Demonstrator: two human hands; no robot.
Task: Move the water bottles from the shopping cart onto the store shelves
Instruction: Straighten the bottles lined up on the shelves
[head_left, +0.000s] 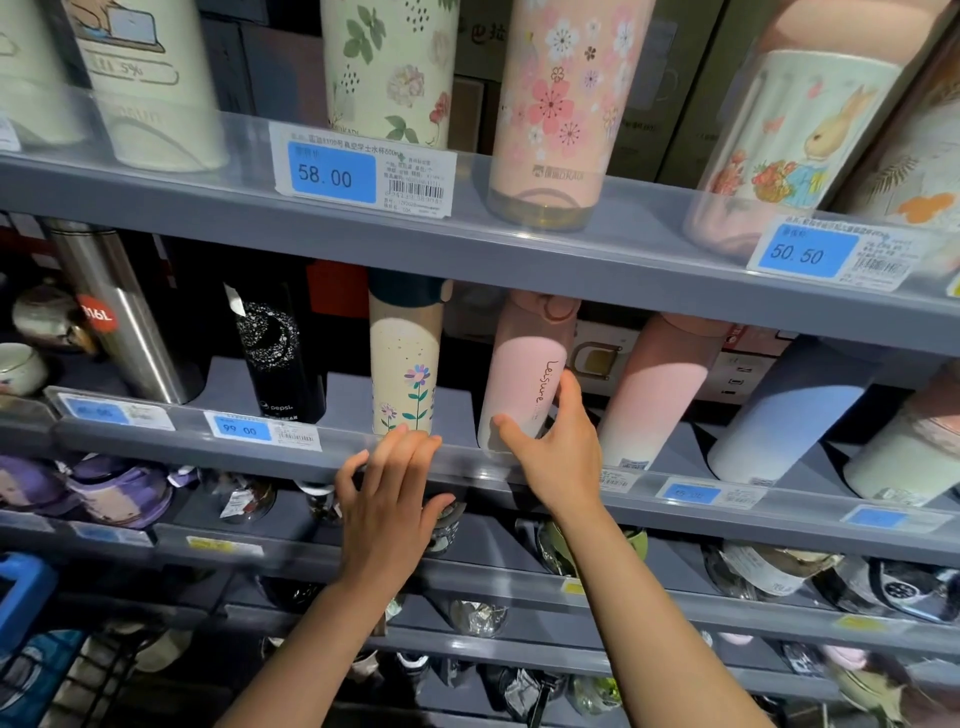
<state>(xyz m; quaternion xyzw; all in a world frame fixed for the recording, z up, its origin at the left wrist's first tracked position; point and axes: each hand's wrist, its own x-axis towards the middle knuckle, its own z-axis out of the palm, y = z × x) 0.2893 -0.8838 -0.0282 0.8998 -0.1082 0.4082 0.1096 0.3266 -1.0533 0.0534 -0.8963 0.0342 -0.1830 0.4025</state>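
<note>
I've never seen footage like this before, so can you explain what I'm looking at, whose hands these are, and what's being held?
This is one picture from a camera worn on a person's head, looking forward and down at store shelves. The two bare arms are that person's own. The right hand grips the base of a pink bottle marked "Leisure", standing on the middle shelf. The left hand rests on that shelf's front edge, just below a beige flower bottle, holding nothing. Other bottles and blue price tags line the shelves.
</note>
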